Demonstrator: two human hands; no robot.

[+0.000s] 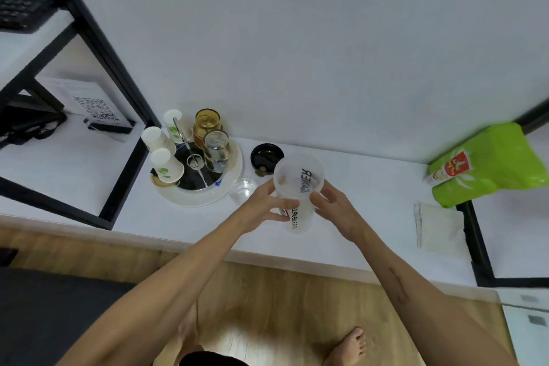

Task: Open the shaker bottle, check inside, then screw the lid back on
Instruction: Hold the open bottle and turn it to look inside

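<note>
1. Head view: I see the bottle [298, 187] open, held above the counter [371, 187] by both hands, left [264, 208] and right [332, 205] wrapped round it.
2. The lid [266, 156] lies behind it; inspection underway, I judge; screwing back on remains.

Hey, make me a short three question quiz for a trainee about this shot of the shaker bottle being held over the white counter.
1. True or false: the lid is screwed onto the shaker bottle.
2. What holds the bottle? A) left hand only B) right hand only C) both hands
3. What lies just left of the left hand, beside the round tray?

Key
1. False. The bottle's mouth is open and the black lid lies on the counter behind it.
2. C. The left hand and right hand grip it from opposite sides.
3. A small clear glass.
</note>
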